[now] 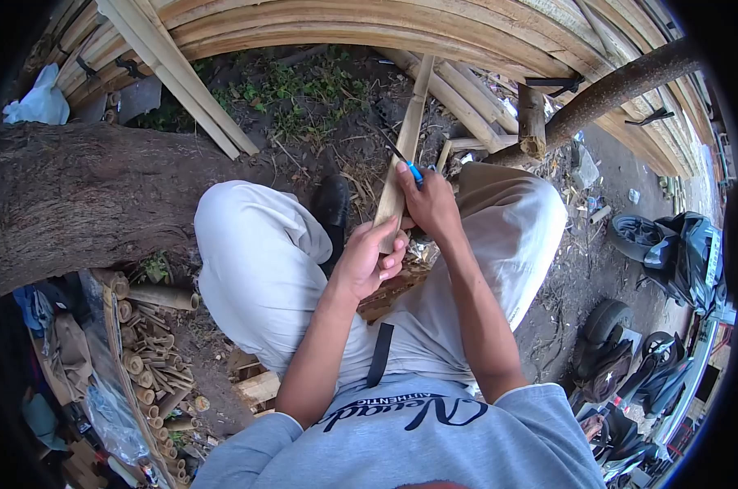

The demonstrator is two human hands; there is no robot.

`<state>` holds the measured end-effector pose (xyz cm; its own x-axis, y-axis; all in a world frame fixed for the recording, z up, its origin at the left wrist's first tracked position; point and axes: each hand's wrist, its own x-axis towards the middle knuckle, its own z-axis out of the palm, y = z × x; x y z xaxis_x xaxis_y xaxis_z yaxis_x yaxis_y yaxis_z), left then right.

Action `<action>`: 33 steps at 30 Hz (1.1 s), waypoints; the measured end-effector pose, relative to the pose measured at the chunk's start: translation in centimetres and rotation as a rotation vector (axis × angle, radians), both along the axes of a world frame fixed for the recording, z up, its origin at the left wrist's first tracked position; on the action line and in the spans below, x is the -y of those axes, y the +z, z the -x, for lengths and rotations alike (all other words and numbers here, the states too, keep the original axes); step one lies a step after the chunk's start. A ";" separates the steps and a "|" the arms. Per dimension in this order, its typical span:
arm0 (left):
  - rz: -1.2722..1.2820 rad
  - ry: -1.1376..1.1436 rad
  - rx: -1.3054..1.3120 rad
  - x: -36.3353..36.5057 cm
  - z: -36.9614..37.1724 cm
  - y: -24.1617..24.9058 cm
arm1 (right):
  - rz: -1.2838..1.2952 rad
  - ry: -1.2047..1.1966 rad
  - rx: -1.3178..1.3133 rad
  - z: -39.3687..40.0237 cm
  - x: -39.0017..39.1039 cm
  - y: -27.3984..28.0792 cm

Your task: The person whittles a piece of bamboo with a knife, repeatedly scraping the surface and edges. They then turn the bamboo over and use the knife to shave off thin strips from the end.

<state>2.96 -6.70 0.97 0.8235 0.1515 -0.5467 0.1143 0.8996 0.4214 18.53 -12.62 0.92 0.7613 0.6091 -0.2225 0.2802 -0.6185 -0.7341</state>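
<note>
A long, pale bamboo strip (404, 151) slants away from me between my knees, its near end in my left hand (371, 257). The fingers of that hand curl around the end of the strip. My right hand (431, 204) is closed on a knife with a blue handle (415, 173), just above and to the right of the left hand. The thin dark blade lies across the strip, pointing away to the upper left. My right thumb rests along the strip near the handle.
Long wooden slats (369, 24) are stacked across the far side, with two boards (181, 77) leaning down. A thick tree trunk (92, 204) lies on the left, above cut bamboo pieces (145, 367). A branch (621, 90) crosses at right; motorbikes (678, 253) stand beyond.
</note>
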 end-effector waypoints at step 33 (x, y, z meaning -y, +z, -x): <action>-0.330 -0.168 -0.111 0.8 2.6 -0.8 | 0.078 0.777 0.130 2.6 5.8 2.3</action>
